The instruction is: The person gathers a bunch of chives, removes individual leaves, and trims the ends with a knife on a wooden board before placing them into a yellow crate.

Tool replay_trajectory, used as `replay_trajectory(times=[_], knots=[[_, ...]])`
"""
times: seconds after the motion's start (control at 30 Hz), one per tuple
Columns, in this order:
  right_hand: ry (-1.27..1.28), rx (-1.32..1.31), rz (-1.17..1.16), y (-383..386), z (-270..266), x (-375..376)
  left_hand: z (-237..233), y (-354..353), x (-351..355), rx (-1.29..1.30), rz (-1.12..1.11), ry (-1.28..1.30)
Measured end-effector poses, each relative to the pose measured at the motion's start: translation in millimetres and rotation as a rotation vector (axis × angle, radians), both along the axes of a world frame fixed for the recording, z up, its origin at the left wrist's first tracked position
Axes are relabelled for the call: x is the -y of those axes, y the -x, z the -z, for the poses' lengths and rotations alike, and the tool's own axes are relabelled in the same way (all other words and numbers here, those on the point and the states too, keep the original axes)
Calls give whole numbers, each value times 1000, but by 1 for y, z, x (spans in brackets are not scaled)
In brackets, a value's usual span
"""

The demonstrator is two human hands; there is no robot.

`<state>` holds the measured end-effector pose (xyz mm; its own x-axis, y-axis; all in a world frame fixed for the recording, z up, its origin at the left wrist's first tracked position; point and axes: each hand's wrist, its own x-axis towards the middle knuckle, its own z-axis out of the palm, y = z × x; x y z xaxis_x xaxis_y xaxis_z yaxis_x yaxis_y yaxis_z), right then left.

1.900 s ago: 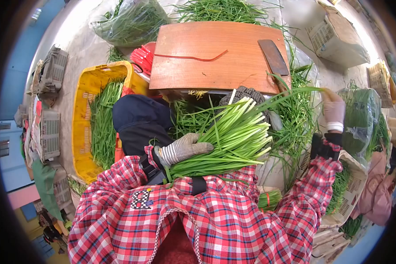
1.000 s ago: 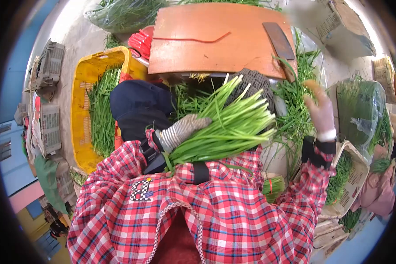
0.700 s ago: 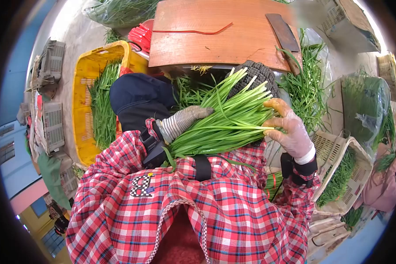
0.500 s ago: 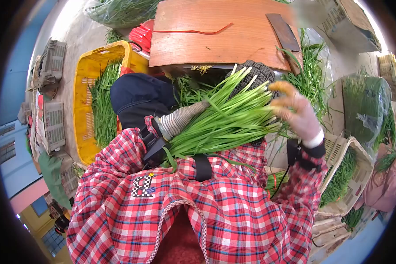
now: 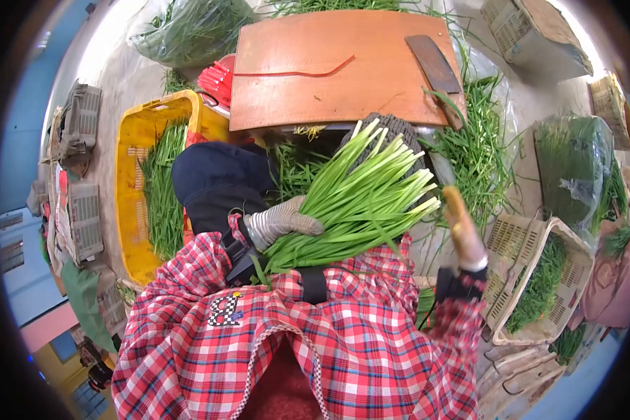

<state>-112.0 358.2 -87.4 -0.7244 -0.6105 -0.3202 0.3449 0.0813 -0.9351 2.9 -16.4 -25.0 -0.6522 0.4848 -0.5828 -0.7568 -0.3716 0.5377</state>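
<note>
A thick bundle of long green stalks [image 5: 360, 192] lies across my lap, its pale cut ends fanned toward the upper right. Wrapped round the bundle's lower left side is my left hand [image 5: 285, 222], in a grey-white striped glove. My right hand [image 5: 462, 227], in a pale glove with orange-stained fingers, is just right of the pale ends, held edge-on and apart from them. Its fingers are stretched out and hold nothing.
A wooden board [image 5: 329, 77] ahead bears a cleaver [image 5: 432, 63] and a red strip [image 5: 301, 73]. Left is a yellow crate [image 5: 129, 175] of greens. Loose greens [image 5: 479, 140] and a cream crate [image 5: 500, 280] are at the right. A red bowl [image 5: 217, 84] touches the board.
My right hand has moved down and its fingers have straightened. My left hand has shifted down along the stalks, its fingers now showing round them. The view has tilted slightly, and the board appears lower.
</note>
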Motion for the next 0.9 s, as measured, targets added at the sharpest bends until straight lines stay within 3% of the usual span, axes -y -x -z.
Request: replay_trajectory(times=[0.07, 0.2, 0.27, 0.33, 0.37, 0.4, 0.43, 0.5, 0.67, 0.73, 0.8, 0.9], knots=[[43, -17, -3, -32, 0, 12, -1, -4, 6, -43, -55, -80], [446, 235, 203, -41, -83, 100, -29, -7, 1, -55, -172, -233], [561, 232, 239, -37, -96, 127, -30, -9, 3, -223, -135, -150], [672, 242, 213, -21, -118, 153, -39, -9, 4, -417, -45, 96], [743, 191, 242, -12, -126, 168, -48, -8, -1, -581, 31, 338], [784, 186, 179, -3, -122, 178, -62, -6, -1, -586, 8, 347], [807, 185, 154, 5, -126, 187, -75, -4, 0, -606, 138, 526], [822, 180, 109, 13, -134, 197, -80, -5, -2, -699, 290, 779], [721, 275, -110, 28, -137, 221, -81, -5, 5, -708, 340, 752], [674, 262, -77, 25, -145, 227, -79, -12, 2, -887, -74, 981], [643, 268, 32, 25, -141, 232, -77, -8, 10, -989, -141, 1022], [593, 241, -4, 27, -145, 239, -99, 8, 11, -1154, -131, 1135]])
